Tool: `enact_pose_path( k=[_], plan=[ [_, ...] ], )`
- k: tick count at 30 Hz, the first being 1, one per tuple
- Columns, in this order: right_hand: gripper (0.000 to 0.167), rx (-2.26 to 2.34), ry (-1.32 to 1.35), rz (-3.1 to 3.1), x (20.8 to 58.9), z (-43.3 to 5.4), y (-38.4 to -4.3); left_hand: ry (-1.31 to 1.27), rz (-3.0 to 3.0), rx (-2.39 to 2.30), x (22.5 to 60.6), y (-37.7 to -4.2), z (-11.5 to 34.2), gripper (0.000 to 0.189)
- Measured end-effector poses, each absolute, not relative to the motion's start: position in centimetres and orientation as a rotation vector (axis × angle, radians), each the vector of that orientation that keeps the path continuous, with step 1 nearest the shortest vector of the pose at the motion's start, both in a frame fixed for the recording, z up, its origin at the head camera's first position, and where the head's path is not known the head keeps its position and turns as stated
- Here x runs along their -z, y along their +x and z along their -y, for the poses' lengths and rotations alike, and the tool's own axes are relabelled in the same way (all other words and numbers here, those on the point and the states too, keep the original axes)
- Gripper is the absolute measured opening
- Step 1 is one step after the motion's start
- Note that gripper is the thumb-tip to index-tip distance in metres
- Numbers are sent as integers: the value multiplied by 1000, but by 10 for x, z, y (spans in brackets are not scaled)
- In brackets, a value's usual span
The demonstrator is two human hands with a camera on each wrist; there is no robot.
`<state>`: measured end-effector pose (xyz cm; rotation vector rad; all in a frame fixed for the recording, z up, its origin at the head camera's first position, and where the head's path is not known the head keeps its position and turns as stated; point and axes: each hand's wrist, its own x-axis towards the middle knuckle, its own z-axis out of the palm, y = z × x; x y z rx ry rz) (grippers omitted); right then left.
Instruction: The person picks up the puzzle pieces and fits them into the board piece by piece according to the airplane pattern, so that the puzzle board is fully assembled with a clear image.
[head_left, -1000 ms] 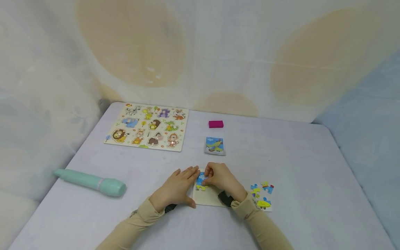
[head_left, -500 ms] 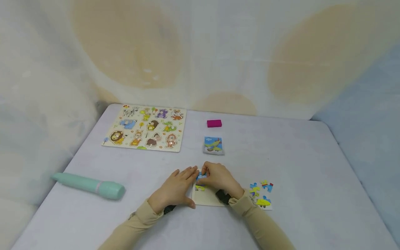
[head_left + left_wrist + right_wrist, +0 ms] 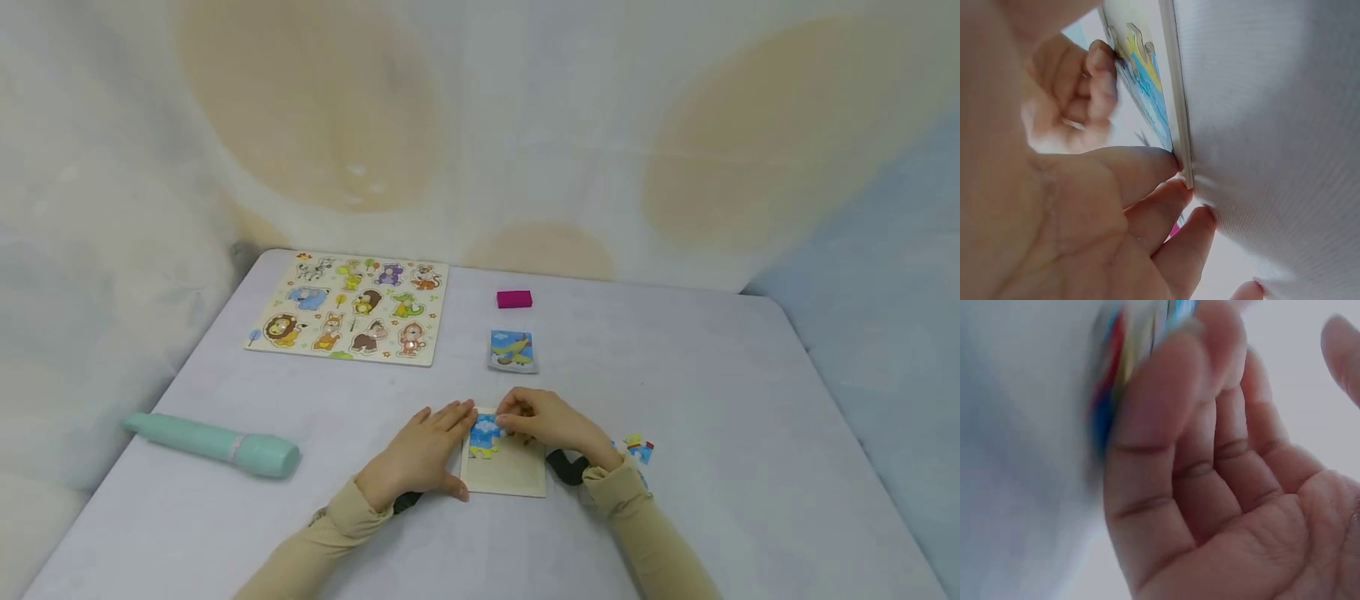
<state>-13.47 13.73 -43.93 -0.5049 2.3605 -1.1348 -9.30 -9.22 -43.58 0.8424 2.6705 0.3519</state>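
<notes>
My left hand (image 3: 420,454) lies flat with fingers stretched, its fingertips at the left edge of a small wooden puzzle board (image 3: 517,477). In the left wrist view these fingertips press against the edge of the board (image 3: 1175,94). Joined blue and yellow jigsaw pieces (image 3: 483,433) fill the board's upper left. Above the board, just right of these pieces, is my right hand (image 3: 551,421), fingers loosely curled. The right wrist view shows its thumb apart from the fingers and a blurred red, yellow and blue strip (image 3: 1110,381) behind them.
Loose jigsaw pieces (image 3: 637,448) lie right of the board, partly covered by the right sleeve. Behind it are an airplane picture card (image 3: 513,350) and a magenta block (image 3: 514,299). An animal puzzle board (image 3: 348,308) sits back left, a mint-green pen-shaped object (image 3: 217,442) at left.
My right hand has drawn back to the right off the blue pieces, uncovering them, and its sleeve now covers some loose pieces. My left hand stays put.
</notes>
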Motion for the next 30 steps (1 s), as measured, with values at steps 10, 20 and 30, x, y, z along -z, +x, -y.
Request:
enact_pose_path(
  k=[10, 20, 30],
  plan=[
    [24, 1054, -250, -2616, 442, -240, -110, 838, -2667, -352, 440, -93, 96, 108],
    [41, 992, -266, -2581, 435, -258, -86, 842, -2678, -383, 442, -92, 98, 108],
    [32, 843, -307, -2741, 439, -244, -100, 887, -2682, -376, 442, -93, 95, 107]
  ],
)
